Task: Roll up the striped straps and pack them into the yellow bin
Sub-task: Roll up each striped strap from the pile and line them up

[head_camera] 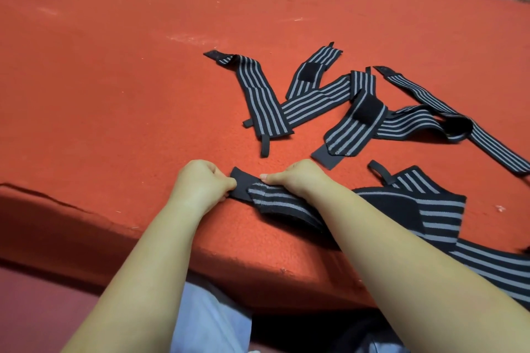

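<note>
Strap end pinched — roll not yet begun

Left hand (200, 183) and right hand (298, 178) both pinch the strap (275, 198); a slack first turn would probably unroll.

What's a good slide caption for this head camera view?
Both hands pinch a striped strap's black end on the red surface.

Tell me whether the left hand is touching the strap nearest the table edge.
Touching. The head view shows the left hand pinching the plain black end of the near strap, while the right hand grips it beside that.
</note>
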